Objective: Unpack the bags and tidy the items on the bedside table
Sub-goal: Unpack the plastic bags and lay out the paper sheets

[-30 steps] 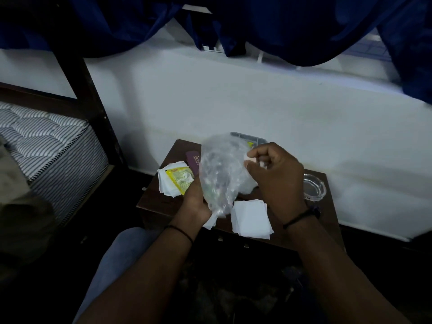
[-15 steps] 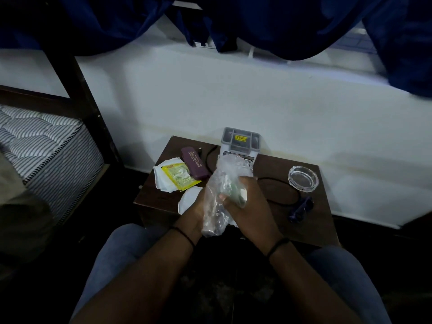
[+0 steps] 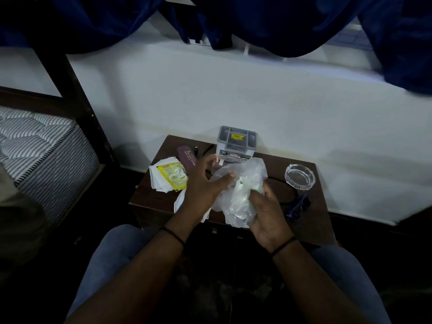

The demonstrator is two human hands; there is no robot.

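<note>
A crumpled clear plastic bag [image 3: 238, 195] with white and green contents is held over the front of the dark wooden bedside table [image 3: 149, 197]. My left hand [image 3: 203, 183] grips its left side with the thumb pressed on top. My right hand [image 3: 268, 213] grips its right and lower side. A yellow sachet [image 3: 171, 175] lies on white tissues [image 3: 157, 181] at the table's left, beside a maroon case [image 3: 187, 156]. More white paper [image 3: 180, 202] pokes out under my left wrist.
A grey organiser box [image 3: 236, 142] stands at the table's back. A glass ashtray [image 3: 299, 176] sits at the right, with a black cable [image 3: 284, 195] and a dark blue object [image 3: 298, 206] in front of it. A striped mattress [image 3: 39, 146] lies left; blue curtains hang above.
The bag was stretched tall between my hands, then squeezed into a narrow bundle. Now it is spread wider and sits further right, with my hands on either side of it.
</note>
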